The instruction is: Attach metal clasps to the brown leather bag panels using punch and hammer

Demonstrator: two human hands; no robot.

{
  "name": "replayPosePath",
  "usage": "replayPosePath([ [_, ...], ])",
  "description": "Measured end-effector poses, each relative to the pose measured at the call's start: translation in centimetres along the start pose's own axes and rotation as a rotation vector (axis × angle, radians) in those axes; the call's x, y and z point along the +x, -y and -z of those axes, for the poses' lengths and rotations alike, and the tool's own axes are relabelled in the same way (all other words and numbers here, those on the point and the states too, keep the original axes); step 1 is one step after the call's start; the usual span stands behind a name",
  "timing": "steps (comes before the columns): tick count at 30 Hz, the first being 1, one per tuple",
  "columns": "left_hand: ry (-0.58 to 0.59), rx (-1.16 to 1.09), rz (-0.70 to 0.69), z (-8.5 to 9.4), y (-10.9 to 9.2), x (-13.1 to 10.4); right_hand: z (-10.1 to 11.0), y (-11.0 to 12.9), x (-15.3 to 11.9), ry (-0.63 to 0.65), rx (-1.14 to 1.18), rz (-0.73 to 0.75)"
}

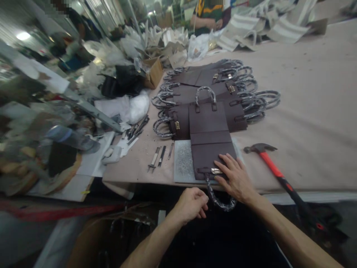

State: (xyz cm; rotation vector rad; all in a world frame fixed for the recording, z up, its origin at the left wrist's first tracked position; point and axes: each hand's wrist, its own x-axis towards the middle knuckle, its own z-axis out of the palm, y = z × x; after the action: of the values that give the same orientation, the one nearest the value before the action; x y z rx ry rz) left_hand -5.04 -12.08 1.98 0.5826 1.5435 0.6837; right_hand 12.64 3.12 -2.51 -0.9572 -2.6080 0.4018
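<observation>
A dark brown bag panel (209, 123) lies flat over a grey slab (184, 162) at the table's front edge. One wrapped handle (205, 96) points to the back, and another wrapped handle (223, 205) hangs over the front edge. My right hand (232, 176) rests on the panel's front right part, fingers spread, beside a gold metal fitting (216, 171). In front of the edge, just left of the hanging handle, my left hand (193, 203) has its fingers curled together; what they hold, if anything, is hidden.
Behind the slab lie several brown bag pieces (189, 93) with wrapped handles. A claw hammer (272, 163) lies at the right. Small tools (161, 155) lie left of the slab. Plastic wrapping and a cardboard box (154, 72) stand further back. A person (208, 16) is across the table.
</observation>
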Motion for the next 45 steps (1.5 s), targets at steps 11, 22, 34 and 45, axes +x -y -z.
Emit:
replayPosePath([
  [11, -0.847, 0.952, 0.054, 20.9, -5.0, 4.0, -1.0, -0.8, 0.1, -0.09, -0.111, 0.07],
  [22, -0.545, 1.009, 0.187, 22.0, -5.7, 6.7, -0.4, 0.1, 0.1, -0.048, -0.079, 0.029],
  [34, -0.492, -0.174, -0.455, 18.7, -4.1, 2.0, 0.7, 1.0, 0.0, 0.017, -0.014, -0.036],
  [45, -0.283, -0.286, -0.806, 5.2, -2.0, 6.5, 0.9, 1.2, 0.1, 0.038, -0.018, -0.05],
])
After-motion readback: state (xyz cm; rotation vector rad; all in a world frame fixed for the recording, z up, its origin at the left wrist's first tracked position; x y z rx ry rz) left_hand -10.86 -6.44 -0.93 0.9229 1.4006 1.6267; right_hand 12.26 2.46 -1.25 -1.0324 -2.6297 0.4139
